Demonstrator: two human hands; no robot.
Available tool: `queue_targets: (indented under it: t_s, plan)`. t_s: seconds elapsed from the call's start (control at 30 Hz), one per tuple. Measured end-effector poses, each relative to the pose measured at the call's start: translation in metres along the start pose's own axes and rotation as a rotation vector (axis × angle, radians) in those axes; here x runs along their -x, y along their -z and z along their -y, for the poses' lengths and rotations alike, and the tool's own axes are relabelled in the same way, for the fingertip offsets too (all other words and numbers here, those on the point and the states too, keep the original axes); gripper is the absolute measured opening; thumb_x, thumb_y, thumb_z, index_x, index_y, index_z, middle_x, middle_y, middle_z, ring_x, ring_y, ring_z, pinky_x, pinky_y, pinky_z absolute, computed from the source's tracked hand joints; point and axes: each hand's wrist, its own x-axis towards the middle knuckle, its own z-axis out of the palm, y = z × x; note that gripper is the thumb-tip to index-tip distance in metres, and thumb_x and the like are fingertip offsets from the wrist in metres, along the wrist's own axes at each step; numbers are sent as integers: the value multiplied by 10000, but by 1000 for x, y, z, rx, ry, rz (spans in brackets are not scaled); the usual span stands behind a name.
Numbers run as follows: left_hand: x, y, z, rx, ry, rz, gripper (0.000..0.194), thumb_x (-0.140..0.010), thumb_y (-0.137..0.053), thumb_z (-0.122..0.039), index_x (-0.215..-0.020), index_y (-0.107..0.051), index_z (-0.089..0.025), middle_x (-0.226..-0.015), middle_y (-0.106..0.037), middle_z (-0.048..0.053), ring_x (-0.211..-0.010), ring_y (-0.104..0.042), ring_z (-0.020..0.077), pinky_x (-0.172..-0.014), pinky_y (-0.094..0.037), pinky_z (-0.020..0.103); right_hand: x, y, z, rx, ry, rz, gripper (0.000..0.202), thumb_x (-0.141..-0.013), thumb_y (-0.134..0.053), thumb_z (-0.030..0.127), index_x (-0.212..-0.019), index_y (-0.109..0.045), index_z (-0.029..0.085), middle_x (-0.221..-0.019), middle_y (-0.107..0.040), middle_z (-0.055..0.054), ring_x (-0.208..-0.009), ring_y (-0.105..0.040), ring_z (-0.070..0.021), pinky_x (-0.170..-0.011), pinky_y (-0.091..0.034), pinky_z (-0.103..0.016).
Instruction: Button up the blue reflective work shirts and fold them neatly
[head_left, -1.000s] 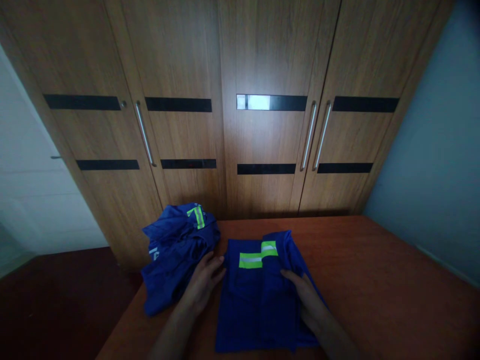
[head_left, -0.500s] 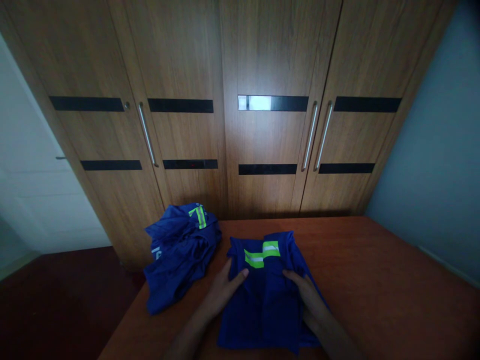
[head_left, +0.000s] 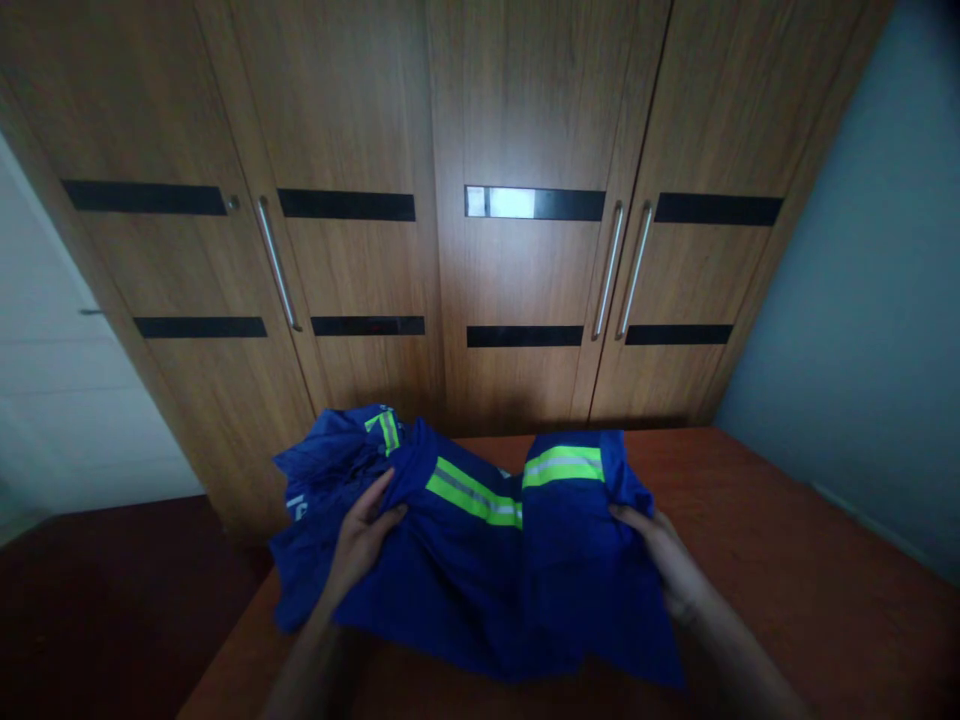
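A blue garment [head_left: 480, 580] with yellow-green and silver reflective bands is spread between my two hands above the reddish-brown table. My left hand [head_left: 364, 535] grips its left side, thumb on top and the other fingers partly hidden by cloth. On the right side, my right hand [head_left: 660, 550] is closed on the fabric, its thumb on the front and its fingers behind. A second blue garment [head_left: 319, 530], crumpled and also with a reflective strip, lies at the table's left edge, partly covered by the held one.
The table [head_left: 780, 560] extends to the right, up to a pale wall [head_left: 840, 300]. A wooden wardrobe [head_left: 517, 280] with black strips and metal handles stands behind it. A white door [head_left: 67, 400] and dark red floor [head_left: 127, 590] are at the left.
My hands have moved apart, and the garment between them has opened out wider, its left side now overlapping the crumpled garment. The view has shifted slightly.
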Motion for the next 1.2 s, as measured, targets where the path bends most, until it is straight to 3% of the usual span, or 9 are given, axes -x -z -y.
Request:
queue_targets:
  t_s: [0.17, 0.23, 0.37, 0.57, 0.73, 0.8, 0.97, 1.1, 1.2]
  plan:
    - [-17, 44, 12, -176, -53, -33, 680, -559, -733, -498, -1157, -621, -194, -1196, -658, 76, -1155, -562, 302, -1012, -425, 433, -23, 79, 45, 430, 71, -113, 280, -681, -643, 411, -842, -704, 190, -821, -745, -86, -758, -696, -280, -734, -518, -371]
    - [-15, 53, 22, -322, -75, -12, 638, -572, -715, -495, -1126, -630, -190, -1191, -658, 83, -1156, -560, 312, -1028, -402, 452, -33, 108, 48, 639, 142, -79, 285, -670, -630, 366, -889, -711, 204, -892, -742, -84, -857, -685, -298, -797, -503, -386]
    - [-4, 62, 25, -655, -132, 15, 582, -702, -597, -484, -1208, -557, -201, -1206, -639, 96, -1131, -575, 302, -1000, -421, 450, -36, 138, 32, 1185, 327, -291, 341, -675, -579, 293, -973, -713, 197, -1030, -707, -133, -990, -639, -346, -901, -445, -459]
    - [20, 60, -21, -1049, -342, -83, 507, -805, -457, -501, -1220, -556, -226, -1055, -653, 92, -920, -636, 298, -815, -489, 385, 1, 112, -5, 1363, 565, 34, 466, -707, -559, 239, -1164, -652, 256, -1179, -645, -77, -1078, -596, -269, -979, -418, -380]
    - [50, 35, -18, -1025, -131, 489, 633, -775, -571, -404, -1383, -405, -351, -708, -683, -16, -664, -654, 235, -605, -456, 289, 18, 81, -27, 1409, 486, 158, 423, -740, -530, 195, -1112, -678, 331, -1043, -713, -39, -882, -670, -263, -819, -495, -382]
    - [59, 24, -4, -987, -129, 582, 678, -765, -596, -329, -1400, -365, -381, -733, -703, -14, -700, -668, 238, -624, -458, 288, 18, 78, -31, 1417, 485, 137, 364, -779, -516, 224, -1079, -694, 326, -1016, -724, -36, -861, -678, -261, -795, -502, -376]
    - [62, 4, 9, -909, -240, 554, 357, -836, -476, -221, -1130, -651, -323, -983, -732, 19, -881, -686, 222, -793, -498, 306, 16, 86, -29, 1409, 562, 31, 314, -864, -445, 315, -1063, -688, 298, -984, -735, -18, -845, -694, -241, -763, -527, -355]
    - [51, -8, -12, -843, -356, 455, 302, -867, -430, -231, -1067, -654, -262, -1031, -724, 8, -935, -680, 187, -859, -508, 282, 8, 80, -7, 1325, 662, -145, 318, -884, -427, 365, -1052, -672, 252, -917, -745, -32, -785, -706, -231, -725, -548, -337]
    - [22, -22, -35, -834, -447, 333, 302, -879, -425, -274, -1097, -628, -229, -1051, -715, 25, -960, -671, 193, -893, -505, 309, -18, 57, 27, 1217, 705, -244, 290, -871, -453, 351, -1030, -672, 246, -972, -737, -27, -860, -699, -229, -769, -550, -331]
